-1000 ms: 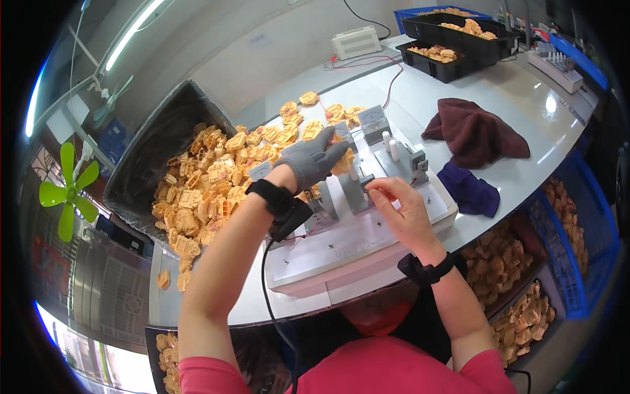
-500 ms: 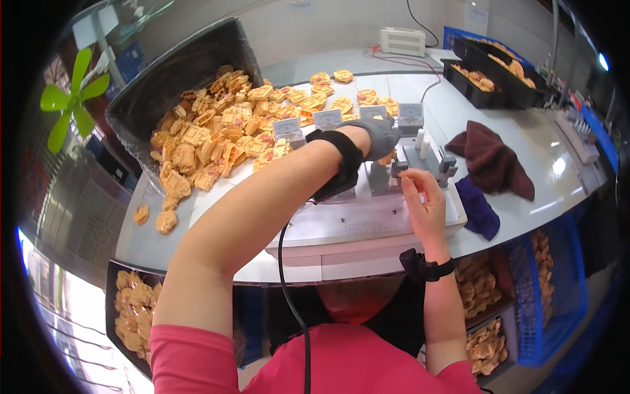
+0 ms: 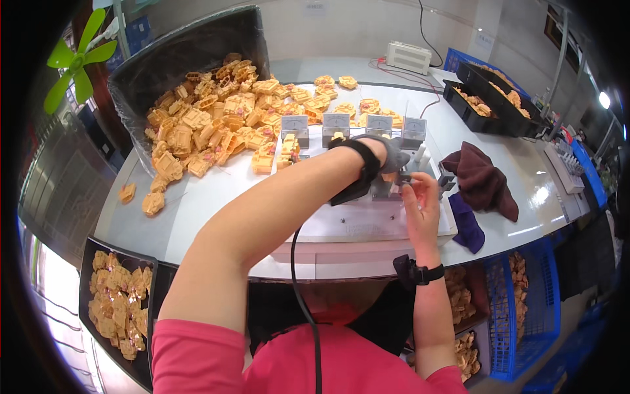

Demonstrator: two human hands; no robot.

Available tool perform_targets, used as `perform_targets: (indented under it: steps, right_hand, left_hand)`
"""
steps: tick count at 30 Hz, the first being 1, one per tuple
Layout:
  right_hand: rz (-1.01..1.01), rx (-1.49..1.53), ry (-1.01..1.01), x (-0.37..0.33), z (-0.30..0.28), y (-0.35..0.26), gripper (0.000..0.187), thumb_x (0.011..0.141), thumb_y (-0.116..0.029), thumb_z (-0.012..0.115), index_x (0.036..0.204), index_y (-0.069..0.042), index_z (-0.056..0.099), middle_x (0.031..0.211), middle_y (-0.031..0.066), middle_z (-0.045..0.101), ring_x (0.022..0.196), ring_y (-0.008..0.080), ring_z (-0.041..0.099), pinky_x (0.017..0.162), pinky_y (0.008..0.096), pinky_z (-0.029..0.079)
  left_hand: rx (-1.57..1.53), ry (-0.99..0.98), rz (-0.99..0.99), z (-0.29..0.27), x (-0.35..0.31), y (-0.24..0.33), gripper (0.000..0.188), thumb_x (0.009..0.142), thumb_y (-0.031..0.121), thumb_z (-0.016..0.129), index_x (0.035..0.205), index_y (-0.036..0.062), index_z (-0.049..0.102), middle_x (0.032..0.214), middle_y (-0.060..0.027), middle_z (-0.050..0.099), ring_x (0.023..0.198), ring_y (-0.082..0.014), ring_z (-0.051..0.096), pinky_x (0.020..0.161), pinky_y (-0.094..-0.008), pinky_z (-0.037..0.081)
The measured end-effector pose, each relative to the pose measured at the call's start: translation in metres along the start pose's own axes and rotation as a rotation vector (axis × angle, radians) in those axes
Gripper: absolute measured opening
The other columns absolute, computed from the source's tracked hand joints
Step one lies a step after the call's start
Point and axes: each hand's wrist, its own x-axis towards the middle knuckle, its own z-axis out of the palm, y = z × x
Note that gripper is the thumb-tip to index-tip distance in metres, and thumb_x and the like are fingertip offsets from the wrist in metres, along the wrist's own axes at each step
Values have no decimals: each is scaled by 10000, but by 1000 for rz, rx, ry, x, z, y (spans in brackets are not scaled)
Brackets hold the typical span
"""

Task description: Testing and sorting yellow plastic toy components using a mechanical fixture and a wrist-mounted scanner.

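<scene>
The left hand (image 3: 392, 157), in a grey glove with a black wrist strap, reaches across the body to the metal fixture (image 3: 394, 187) on the white test unit (image 3: 354, 223); its fingers curl down over the top of the fixture, but what they grip is hidden, so I cannot tell whether they hold a part. The bare right hand (image 3: 420, 203), with a black band at the wrist, sits just below and touching the same fixture, thumb and fingertips pinched together on a small piece at its near edge that is too small to identify. Just beyond the left hand stands a row of four small dial meters (image 3: 354, 123), and past them a big heap of orange-yellow plastic parts (image 3: 216, 125) spills from a black-lined bin (image 3: 177, 52) over the table (image 3: 197, 203). To the right of both hands lie a dark brown cloth (image 3: 482, 177) and, nearer the body, a purple cloth (image 3: 467, 226). Farther right and away, black trays (image 3: 489, 111) hold more of the parts.
</scene>
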Motion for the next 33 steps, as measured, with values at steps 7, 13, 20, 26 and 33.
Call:
perform_targets:
  steps: [7,13,20,26,33]
  right_hand:
    - [169,-1,54,-1,-26,19,205,999,-221,579,978,-17,573,820,-14,558,751,66,502,689,228,432]
    - [129,-87,54,-3,-14,7,198,997,-210,576,957,-16,570,733,-5,561,684,84,498,638,232,424]
    - [277,-389,-220,-13,-40,9,107,987,-126,568,981,-20,556,888,-2,516,813,68,461,720,222,408]
    - [104,-625,-482,-2,-29,0,112,927,-92,619,941,13,586,921,64,541,855,174,534,796,262,419]
    - [136,-591,-483,-4,-33,6,89,912,-53,638,918,1,568,936,29,507,831,121,494,756,224,394]
  left_hand:
    - [-971,904,-4,13,-177,36,502,1005,314,517,1401,8,476,1185,-108,638,1120,-182,585,967,-313,448]
    - [-1358,1410,-529,145,-263,-4,402,1018,259,496,1365,57,520,1153,-39,611,1036,-128,584,909,-288,462]
    - [-1668,1222,-497,184,-250,-10,397,1003,225,516,1346,25,527,1123,-67,625,1015,-137,592,906,-279,472]
    - [-1847,1032,-509,195,-238,-32,402,1008,252,507,1350,42,528,1139,-77,614,1006,-137,592,895,-273,492]
    - [-1910,1020,-432,196,-239,-54,396,1007,249,502,1330,22,536,1120,-92,618,1013,-148,611,890,-280,524]
